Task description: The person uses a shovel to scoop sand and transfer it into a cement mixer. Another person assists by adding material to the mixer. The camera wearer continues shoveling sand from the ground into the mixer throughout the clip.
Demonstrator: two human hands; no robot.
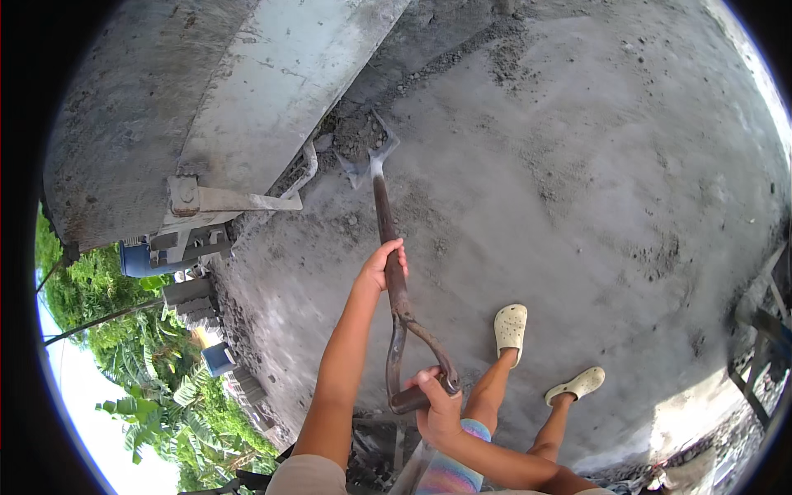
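Observation:
A shovel (384, 210) with a dark brown shaft and a D-shaped handle reaches away from me across the grey ground. My left hand (386, 262) is wrapped round the middle of the shaft. Lower down, my right hand (437, 404) grips the crossbar of the D-handle. At the far end, the shovel's blade (379, 153) rests low against the ground with grey gravelly material (353, 136) in and around it. Part of the blade blends with that material. Its tip lies close to the foot of a large pale metal panel.
The big pale metal panel (272, 82) with a bracket (247, 200) stands at upper left. My feet in cream clogs (511, 328) are on the dusty concrete floor (594, 206). Stacked blocks (191, 301), a blue drum (140, 259) and plants (181, 396) lie at left; metal bars (755, 363) at right.

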